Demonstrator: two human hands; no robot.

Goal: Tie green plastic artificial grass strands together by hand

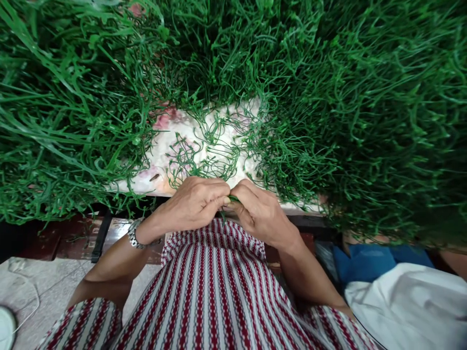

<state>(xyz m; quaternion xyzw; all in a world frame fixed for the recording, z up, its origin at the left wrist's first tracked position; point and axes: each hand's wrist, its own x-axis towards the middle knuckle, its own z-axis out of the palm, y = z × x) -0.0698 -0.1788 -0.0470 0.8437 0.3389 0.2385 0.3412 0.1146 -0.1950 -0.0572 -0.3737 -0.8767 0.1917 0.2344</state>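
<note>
- While the two hands meet at the near edge of the work surface, a slim green stem lies between their fingertips, just in front of the striped garment
- Left hand: narrow, with thumb and forefinger pinched at the stem; a metal-banded watch circles that wrist
- Right hand: curled in close, seemingly gripping the other part of the same stem; its inner fingers are partly hidden
- The step in hand looks like fine fingertip work on this one stem; whether it is being parted, bent or tied I cannot tell
- Such a move seems to call for light, even pressure and steady wrists, as a stem so thin could slip or crush
- Loose sprigs lie scattered over a pale covering with pink and purple patches, a small brown scrap near its left edge
- Dense greens bank up at the left, far and right sides
- Below the left arm, reddish-brown wood and light flooring with a white cord; at the right, white cloth beside something blue
</note>
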